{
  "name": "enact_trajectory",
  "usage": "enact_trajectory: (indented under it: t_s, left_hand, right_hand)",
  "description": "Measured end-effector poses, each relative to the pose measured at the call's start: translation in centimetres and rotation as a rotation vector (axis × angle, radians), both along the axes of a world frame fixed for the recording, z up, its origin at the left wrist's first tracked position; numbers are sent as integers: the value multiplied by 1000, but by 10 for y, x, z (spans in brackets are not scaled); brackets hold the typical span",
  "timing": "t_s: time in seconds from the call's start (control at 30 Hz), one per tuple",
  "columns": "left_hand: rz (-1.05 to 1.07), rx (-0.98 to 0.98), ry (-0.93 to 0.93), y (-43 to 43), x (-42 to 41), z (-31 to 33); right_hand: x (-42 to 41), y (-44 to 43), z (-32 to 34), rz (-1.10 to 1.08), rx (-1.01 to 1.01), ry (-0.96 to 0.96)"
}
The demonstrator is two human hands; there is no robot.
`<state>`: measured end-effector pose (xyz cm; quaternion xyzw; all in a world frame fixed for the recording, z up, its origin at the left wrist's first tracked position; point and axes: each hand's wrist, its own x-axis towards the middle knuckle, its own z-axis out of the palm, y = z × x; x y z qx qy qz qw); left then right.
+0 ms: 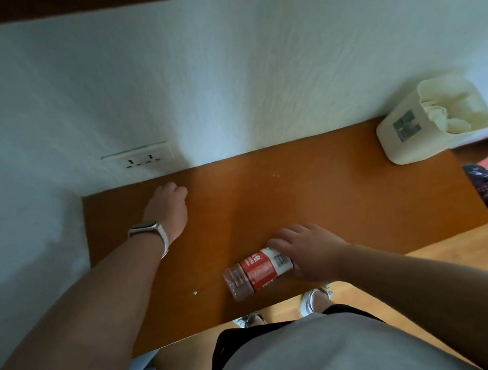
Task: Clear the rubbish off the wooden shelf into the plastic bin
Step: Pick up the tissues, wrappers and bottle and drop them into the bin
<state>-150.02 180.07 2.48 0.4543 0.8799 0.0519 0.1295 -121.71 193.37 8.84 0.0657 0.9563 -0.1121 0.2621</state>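
Right grip [310,251] clasps a bottle [256,274] lying near the shelf [334,196] front edge; left grip [171,199] is curled, contents unclear. A loose hold could roll the bottle off.

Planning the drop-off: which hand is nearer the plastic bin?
Right. The right hand grips the bottle mid-front, left of the bin; the left hand sits back-left, farther away.

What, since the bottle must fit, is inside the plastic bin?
The plastic bin holds crumpled pale material near its mouth; anything beneath it is hidden.
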Motion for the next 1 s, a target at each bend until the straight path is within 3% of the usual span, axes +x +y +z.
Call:
enact_trajectory:
  t_s: [0.27,0.4,0.57,0.83,1.0]
  left_hand:
    - [62,94,-80,-8,24,7]
    - [-12,297,-95,10,43,27]
    - [-88,446,-112,54,70,53]
    - [-219,501,-242,140,144,95]
    - [-301,538,-264,197,188,117]
  right_hand:
    - [10,16,10,-113,38,11]
    - [22,38,29,-245,67,66]
    - [44,68,53,-397,139,137]
    - [97,116,98,-716,206,330]
    - [145,174,119,-773,291,358]
